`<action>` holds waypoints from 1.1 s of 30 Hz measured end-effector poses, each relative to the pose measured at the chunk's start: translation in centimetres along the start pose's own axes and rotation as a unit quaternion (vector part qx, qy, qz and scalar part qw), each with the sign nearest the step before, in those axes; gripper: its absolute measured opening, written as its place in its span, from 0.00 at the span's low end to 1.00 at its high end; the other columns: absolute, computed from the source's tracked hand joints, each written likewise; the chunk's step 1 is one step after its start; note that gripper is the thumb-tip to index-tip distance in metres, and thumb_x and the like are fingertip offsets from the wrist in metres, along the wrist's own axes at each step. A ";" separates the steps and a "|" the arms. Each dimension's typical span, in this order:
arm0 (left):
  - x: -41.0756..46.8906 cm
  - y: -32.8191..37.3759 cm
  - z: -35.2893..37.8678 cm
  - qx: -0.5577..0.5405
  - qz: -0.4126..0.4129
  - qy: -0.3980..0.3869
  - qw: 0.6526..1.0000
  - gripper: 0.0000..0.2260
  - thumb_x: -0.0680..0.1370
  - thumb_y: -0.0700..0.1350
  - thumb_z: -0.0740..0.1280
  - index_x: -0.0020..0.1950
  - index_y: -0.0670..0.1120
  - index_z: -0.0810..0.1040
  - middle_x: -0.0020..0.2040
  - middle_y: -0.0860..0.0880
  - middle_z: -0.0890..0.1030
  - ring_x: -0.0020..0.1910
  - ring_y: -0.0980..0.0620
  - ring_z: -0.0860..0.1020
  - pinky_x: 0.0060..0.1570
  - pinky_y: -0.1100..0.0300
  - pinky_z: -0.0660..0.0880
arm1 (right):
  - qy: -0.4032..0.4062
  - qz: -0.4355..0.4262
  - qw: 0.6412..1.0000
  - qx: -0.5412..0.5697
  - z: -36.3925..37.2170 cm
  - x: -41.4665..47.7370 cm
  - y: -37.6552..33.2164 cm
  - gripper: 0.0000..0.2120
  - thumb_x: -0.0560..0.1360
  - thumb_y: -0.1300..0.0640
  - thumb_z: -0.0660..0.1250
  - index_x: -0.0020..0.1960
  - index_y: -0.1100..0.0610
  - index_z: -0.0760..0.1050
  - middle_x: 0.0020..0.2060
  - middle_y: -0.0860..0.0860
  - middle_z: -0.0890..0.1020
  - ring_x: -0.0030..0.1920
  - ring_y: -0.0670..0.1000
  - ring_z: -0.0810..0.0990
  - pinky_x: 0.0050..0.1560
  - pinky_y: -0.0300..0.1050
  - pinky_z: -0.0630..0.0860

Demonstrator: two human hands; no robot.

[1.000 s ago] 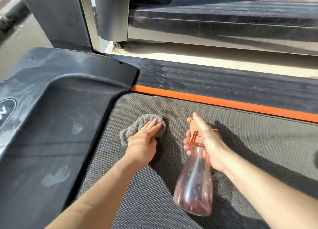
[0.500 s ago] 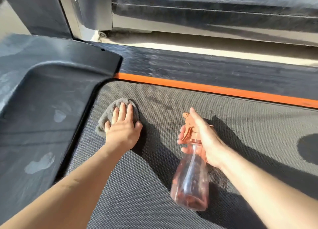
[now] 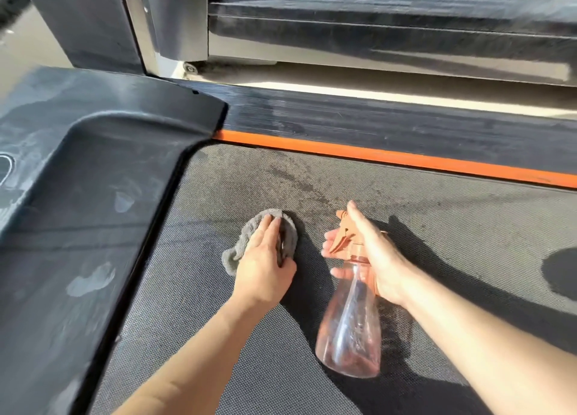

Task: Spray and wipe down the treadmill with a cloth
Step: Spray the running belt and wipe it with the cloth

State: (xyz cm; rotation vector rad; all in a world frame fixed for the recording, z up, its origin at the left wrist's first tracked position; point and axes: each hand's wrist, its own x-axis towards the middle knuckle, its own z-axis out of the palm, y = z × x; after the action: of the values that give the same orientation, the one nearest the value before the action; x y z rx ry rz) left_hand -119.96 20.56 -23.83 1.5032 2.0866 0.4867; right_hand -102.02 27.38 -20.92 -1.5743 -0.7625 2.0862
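Note:
My left hand point(image 3: 263, 263) presses a crumpled grey cloth point(image 3: 246, 238) flat on the grey textured treadmill belt point(image 3: 452, 236), near the belt's front left corner. My right hand point(image 3: 374, 258) grips the neck of a clear pink spray bottle point(image 3: 349, 330) with an orange trigger head point(image 3: 343, 232); the bottle hangs nozzle-forward just right of the cloth, its base toward me. A little liquid sits in the bottle. Dark damp streaks mark the belt ahead of both hands.
The black plastic motor cover point(image 3: 87, 215) with pale smudges borders the belt on the left. An orange stripe point(image 3: 390, 157) and a ribbed black side rail point(image 3: 374, 124) run along the far edge. Beyond stands a second treadmill's frame point(image 3: 374, 30) and an upright post point(image 3: 84, 24).
My left hand has slid the cloth along the belt, first toward the motor cover, then back toward me and to the right. The right hand and bottle stayed nearly in place.

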 end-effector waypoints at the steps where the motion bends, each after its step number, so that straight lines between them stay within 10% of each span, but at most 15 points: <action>1: 0.2 0.5 0.0 0.000 -0.007 -0.011 1.000 0.34 0.72 0.44 0.70 0.77 0.44 0.64 0.78 0.46 0.61 0.78 0.50 0.56 0.75 0.63 0.48 | 0.005 -0.003 1.000 0.004 0.1 -0.2 0.1 0.34 0.67 0.31 0.65 0.59 0.57 0.79 0.44 0.60 0.85 0.44 0.57 0.85 0.33 0.46 0.81; 6: 0.5 2.0 -0.3 0.014 -0.029 -0.045 0.998 0.30 0.69 0.40 0.71 0.71 0.49 0.72 0.74 0.50 0.69 0.73 0.48 0.65 0.70 0.60 0.61 | 0.088 -0.029 0.995 0.038 -0.9 -1.5 1.6 0.18 0.75 0.38 0.66 0.50 0.52 0.81 0.34 0.57 0.82 0.30 0.55 0.80 0.29 0.42 0.74; 10: 0.1 3.4 -0.4 -0.213 -0.178 0.035 0.960 0.26 0.68 0.37 0.71 0.64 0.53 0.78 0.56 0.51 0.82 0.54 0.51 0.80 0.53 0.60 0.79 | 0.056 -0.017 0.998 0.030 -1.6 -2.3 1.8 0.24 0.71 0.34 0.67 0.55 0.52 0.80 0.38 0.57 0.84 0.36 0.54 0.82 0.33 0.49 0.81; 16: -2.0 2.1 0.4 0.125 -0.069 -0.027 0.989 0.26 0.73 0.49 0.67 0.72 0.53 0.71 0.77 0.52 0.63 0.77 0.51 0.56 0.75 0.50 0.51 | 0.114 -0.027 0.993 0.033 -2.5 -3.5 2.5 0.21 0.72 0.37 0.70 0.46 0.55 0.82 0.33 0.57 0.82 0.30 0.54 0.80 0.31 0.46 0.79; 24: -2.5 1.9 0.2 0.132 -0.064 -0.103 0.984 0.28 0.78 0.55 0.62 0.77 0.50 0.63 0.80 0.47 0.55 0.78 0.47 0.53 0.76 0.50 0.51 | 0.026 -0.026 0.999 -0.010 -2.6 -4.4 3.6 0.30 0.64 0.31 0.69 0.50 0.55 0.82 0.41 0.58 0.84 0.43 0.57 0.83 0.42 0.51 0.80; 29: -3.2 4.7 0.4 0.036 -0.025 -0.075 0.996 0.10 0.78 0.50 0.62 0.48 0.53 0.82 0.47 0.55 0.82 0.49 0.49 0.78 0.49 0.53 0.70 | 0.027 -0.039 0.998 -0.039 -2.5 -5.2 4.0 0.29 0.60 0.29 0.70 0.45 0.54 0.83 0.40 0.58 0.84 0.40 0.57 0.84 0.38 0.47 0.77; 33: -2.4 6.2 0.5 -0.240 -0.071 -0.117 0.961 0.11 0.81 0.50 0.64 0.54 0.46 0.83 0.46 0.51 0.84 0.41 0.56 0.80 0.43 0.63 0.76 | -0.024 -0.022 0.995 -0.092 -2.6 -5.8 4.0 0.31 0.65 0.27 0.66 0.53 0.50 0.83 0.47 0.55 0.86 0.48 0.55 0.85 0.44 0.47 0.81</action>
State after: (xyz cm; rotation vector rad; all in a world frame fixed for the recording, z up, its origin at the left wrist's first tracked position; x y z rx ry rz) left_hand -114.33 20.28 -20.23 1.0635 1.7196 0.6681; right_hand -97.93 21.24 -19.79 -1.5903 -1.0232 2.0791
